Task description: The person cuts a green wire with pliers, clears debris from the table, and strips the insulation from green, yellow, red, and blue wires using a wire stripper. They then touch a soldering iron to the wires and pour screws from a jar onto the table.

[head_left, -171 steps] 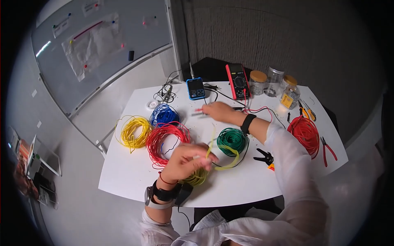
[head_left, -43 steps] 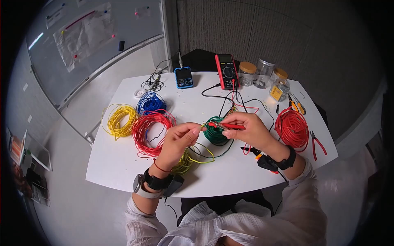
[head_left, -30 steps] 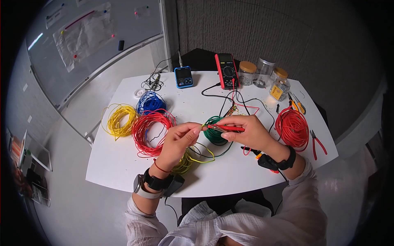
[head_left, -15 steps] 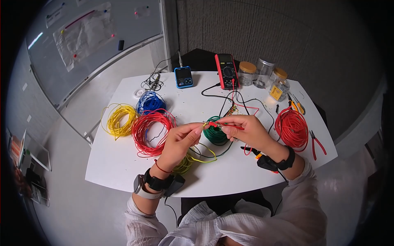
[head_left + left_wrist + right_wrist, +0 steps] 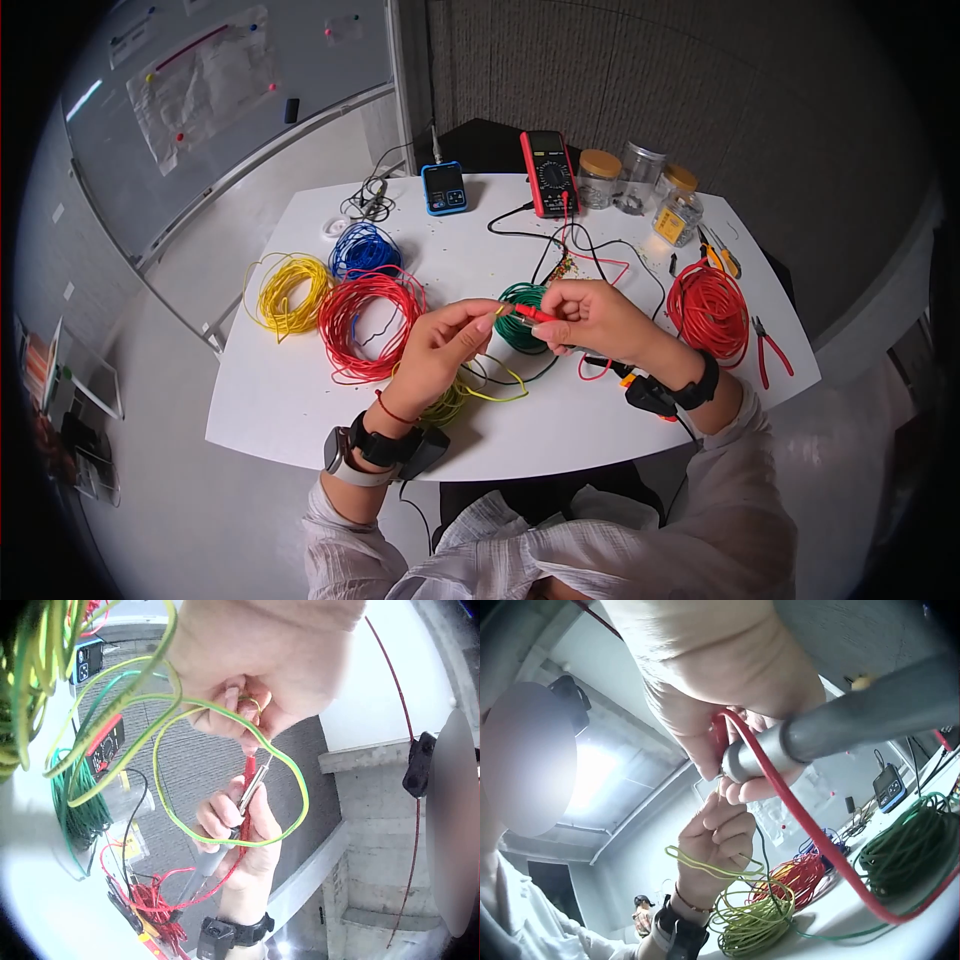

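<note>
The left hand pinches the end of a yellow-green wire, which loops back to its coil. Close by, the right hand grips a red probe, its tip end near the left fingertips; whether it touches the wire is unclear. That same hand also holds a grey tool with a silver metal end, lying alongside the probe. A red cable hangs from the right hand in the right wrist view. Below both hands lies a green wire coil.
A red multimeter, a blue handheld device and several jars stand at the back. Yellow, blue and red coils lie left. Another red coil, red pliers and a wire stripper lie right.
The right hand has come from the back of the table to the left hand, bringing the red probe and grey tool. Its index finger has curled more within the last half second.
</note>
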Demonstrator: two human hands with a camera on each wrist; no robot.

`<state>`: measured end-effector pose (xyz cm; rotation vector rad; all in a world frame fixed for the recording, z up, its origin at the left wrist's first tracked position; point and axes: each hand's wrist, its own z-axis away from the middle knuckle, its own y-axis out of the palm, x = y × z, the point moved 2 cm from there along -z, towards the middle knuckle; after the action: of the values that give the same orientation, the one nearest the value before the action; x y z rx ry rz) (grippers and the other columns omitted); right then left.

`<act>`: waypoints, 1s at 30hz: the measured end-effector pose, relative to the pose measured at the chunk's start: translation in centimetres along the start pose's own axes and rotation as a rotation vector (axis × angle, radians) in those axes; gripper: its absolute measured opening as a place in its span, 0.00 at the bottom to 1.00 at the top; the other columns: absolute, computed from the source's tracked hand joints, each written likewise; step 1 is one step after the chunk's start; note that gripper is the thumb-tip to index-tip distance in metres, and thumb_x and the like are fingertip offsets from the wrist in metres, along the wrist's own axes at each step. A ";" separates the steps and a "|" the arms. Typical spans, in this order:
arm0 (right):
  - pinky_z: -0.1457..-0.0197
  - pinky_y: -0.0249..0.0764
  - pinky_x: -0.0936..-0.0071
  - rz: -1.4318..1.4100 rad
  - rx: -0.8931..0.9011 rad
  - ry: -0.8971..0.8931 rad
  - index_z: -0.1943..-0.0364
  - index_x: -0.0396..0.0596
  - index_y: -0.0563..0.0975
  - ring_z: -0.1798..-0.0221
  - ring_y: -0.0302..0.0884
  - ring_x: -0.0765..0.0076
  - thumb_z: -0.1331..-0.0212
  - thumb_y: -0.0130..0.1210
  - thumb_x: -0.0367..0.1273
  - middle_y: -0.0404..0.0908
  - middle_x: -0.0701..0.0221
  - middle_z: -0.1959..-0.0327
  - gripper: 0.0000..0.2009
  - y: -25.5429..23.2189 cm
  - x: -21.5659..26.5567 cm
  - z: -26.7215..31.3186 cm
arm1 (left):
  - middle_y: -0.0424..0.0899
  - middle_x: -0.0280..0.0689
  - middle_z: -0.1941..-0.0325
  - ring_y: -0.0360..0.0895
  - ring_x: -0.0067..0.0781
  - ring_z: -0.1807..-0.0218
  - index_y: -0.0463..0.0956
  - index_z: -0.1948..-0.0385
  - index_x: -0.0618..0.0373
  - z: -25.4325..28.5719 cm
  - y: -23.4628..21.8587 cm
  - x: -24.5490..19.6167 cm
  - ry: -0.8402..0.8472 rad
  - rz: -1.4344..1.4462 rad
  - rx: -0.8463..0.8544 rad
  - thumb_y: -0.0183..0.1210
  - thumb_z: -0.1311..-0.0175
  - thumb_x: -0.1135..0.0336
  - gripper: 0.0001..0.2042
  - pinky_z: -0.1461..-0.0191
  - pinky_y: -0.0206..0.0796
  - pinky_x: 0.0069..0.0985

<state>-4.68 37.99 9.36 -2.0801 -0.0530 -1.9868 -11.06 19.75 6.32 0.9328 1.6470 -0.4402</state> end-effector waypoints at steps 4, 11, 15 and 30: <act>0.75 0.65 0.86 0.019 0.030 0.046 0.69 0.41 0.70 0.78 0.68 0.84 0.45 0.54 0.29 0.72 0.73 0.80 0.07 0.1 0.0 0.0 | 0.68 0.23 0.74 0.57 0.10 0.75 0.71 0.55 0.62 0.1 -0.3 0.0 -0.021 0.022 0.053 0.48 0.37 0.68 0.12 0.74 0.48 0.09; 0.78 0.63 0.86 -0.053 0.024 0.034 0.63 0.40 0.72 0.80 0.65 0.86 0.42 0.50 0.32 0.71 0.76 0.82 0.09 0.4 -0.1 0.0 | 0.69 0.23 0.73 0.57 0.11 0.75 0.71 0.55 0.63 0.1 -0.5 0.0 -0.043 0.037 0.045 0.48 0.37 0.68 0.12 0.74 0.49 0.10; 0.79 0.62 0.86 -0.005 0.015 0.042 0.66 0.40 0.72 0.83 0.64 0.86 0.42 0.50 0.33 0.70 0.76 0.84 0.09 0.5 0.1 0.1 | 0.69 0.23 0.74 0.58 0.11 0.75 0.71 0.55 0.62 0.1 -0.4 0.1 -0.036 0.035 0.052 0.48 0.37 0.68 0.12 0.73 0.50 0.10; 0.84 0.58 0.87 0.187 -0.101 0.060 0.77 0.43 0.72 0.87 0.62 0.87 0.41 0.49 0.37 0.68 0.78 0.89 0.13 0.9 0.6 0.4 | 0.66 0.24 0.79 0.56 0.12 0.78 0.74 0.60 0.63 0.3 0.2 0.0 -0.020 -0.074 0.051 0.49 0.38 0.67 0.10 0.76 0.48 0.12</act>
<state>-4.08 37.14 9.82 -2.0015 0.2485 -1.9732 -10.69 19.68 6.33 0.9044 1.6628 -0.5418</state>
